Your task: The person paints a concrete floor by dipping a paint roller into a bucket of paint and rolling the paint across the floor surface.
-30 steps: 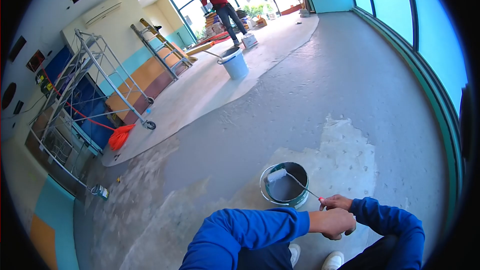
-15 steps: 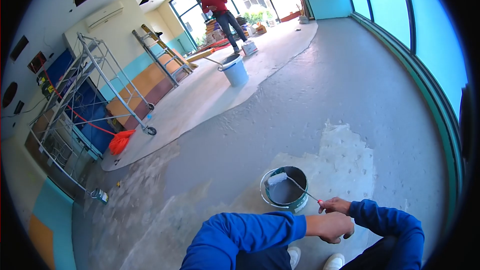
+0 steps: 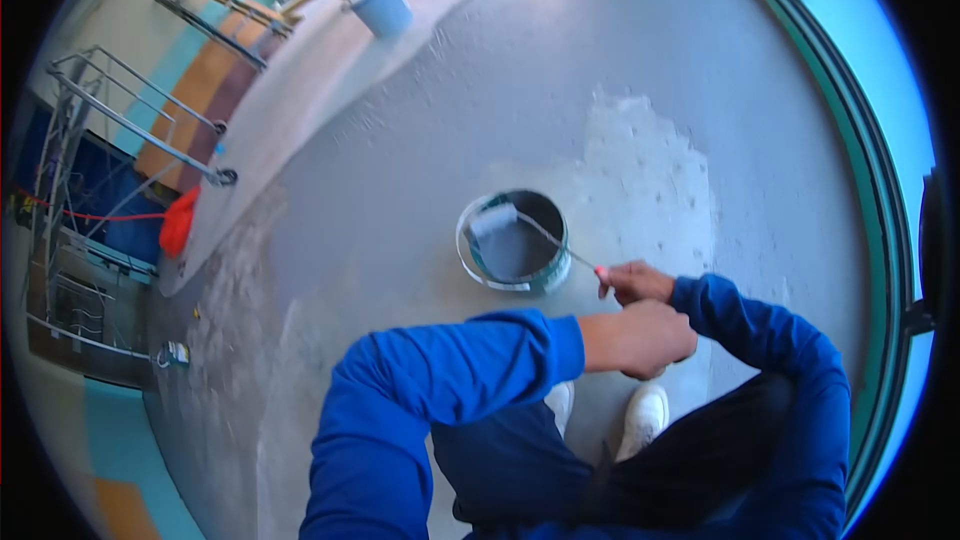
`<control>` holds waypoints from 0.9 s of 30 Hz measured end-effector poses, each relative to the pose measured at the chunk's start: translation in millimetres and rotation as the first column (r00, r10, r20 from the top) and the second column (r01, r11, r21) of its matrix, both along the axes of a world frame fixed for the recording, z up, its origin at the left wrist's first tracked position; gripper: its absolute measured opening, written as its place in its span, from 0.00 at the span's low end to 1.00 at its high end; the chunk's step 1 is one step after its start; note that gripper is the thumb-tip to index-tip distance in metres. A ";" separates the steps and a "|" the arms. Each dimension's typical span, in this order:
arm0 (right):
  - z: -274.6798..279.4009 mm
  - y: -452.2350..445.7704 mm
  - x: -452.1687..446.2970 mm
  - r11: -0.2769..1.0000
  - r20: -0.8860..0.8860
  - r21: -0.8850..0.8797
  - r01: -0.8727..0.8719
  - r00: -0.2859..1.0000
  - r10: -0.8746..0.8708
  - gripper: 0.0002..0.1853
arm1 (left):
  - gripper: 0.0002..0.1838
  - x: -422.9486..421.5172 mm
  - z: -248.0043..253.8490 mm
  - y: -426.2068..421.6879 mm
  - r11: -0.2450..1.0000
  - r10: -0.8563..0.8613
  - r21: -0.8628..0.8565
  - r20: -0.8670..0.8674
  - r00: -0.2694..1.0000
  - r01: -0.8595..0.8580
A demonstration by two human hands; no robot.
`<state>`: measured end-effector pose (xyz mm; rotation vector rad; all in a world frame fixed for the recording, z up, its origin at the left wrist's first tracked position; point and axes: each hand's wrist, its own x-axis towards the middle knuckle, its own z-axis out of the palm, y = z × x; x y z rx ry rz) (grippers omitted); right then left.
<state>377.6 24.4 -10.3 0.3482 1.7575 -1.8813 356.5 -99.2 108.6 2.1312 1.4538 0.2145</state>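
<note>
My right hand (image 3: 637, 282) is closed around the red handle of a paint roller (image 3: 494, 222). The white roller head rests inside a dark green bucket (image 3: 553, 278) holding grey paint (image 3: 518, 250), towards its left inner wall. A thin metal rod runs over the bucket's right rim to the handle. My left hand (image 3: 643, 338) crosses in front of my body, just below the right wrist. Its fingers are curled and mostly turned from view, so anything in them is hidden. The bucket stands upright on the floor, its pale wire handle dropped to the left.
Grey coating covers much of the floor (image 3: 620, 20), with a paler bare patch (image 3: 645, 175) by the bucket. A metal scaffold (image 3: 150, 125) on wheels, a ladder (image 3: 225, 25) and a small can (image 3: 174, 354) are at left. A white bucket (image 3: 382, 10) stands further back. Windows line the right side.
The view has tilted down, bringing my legs and shoes further in and leaving only the standing person's legs at the top. My right hand still grips the roller in the bucket.
</note>
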 end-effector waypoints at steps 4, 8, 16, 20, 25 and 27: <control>12.4 -1.3 -0.5 0.992 0.095 -0.123 0.025 0.995 -0.013 0.26 | 0.04 2.6 4.9 -4.5 0.997 0.008 0.077 0.038 0.999 -0.011; 24.2 -1.0 -2.2 0.972 0.133 -0.233 0.010 0.991 0.022 0.24 | 0.06 -0.3 12.4 -7.8 0.995 0.038 0.088 0.006 0.999 -0.038; 47.6 29.0 56.2 0.912 0.196 -0.396 0.102 0.980 -0.024 0.24 | 0.08 -12.7 30.5 -32.9 0.997 -0.027 0.079 0.051 0.998 0.023; 40.4 37.8 166.2 0.893 0.128 -0.318 0.319 0.947 -0.293 0.26 | 0.14 -13.3 41.2 -35.2 0.991 -0.131 0.003 0.039 0.991 0.131; 22.1 7.7 320.0 0.638 0.184 0.050 0.769 0.621 -0.762 0.26 | 0.10 -11.3 40.2 -13.9 0.999 -0.024 -0.024 0.172 0.985 0.029; 14.2 -4.1 376.9 0.485 0.202 0.186 0.855 0.450 -0.870 0.24 | 0.10 -4.8 39.5 -1.9 0.999 0.020 -0.039 0.174 0.984 -0.013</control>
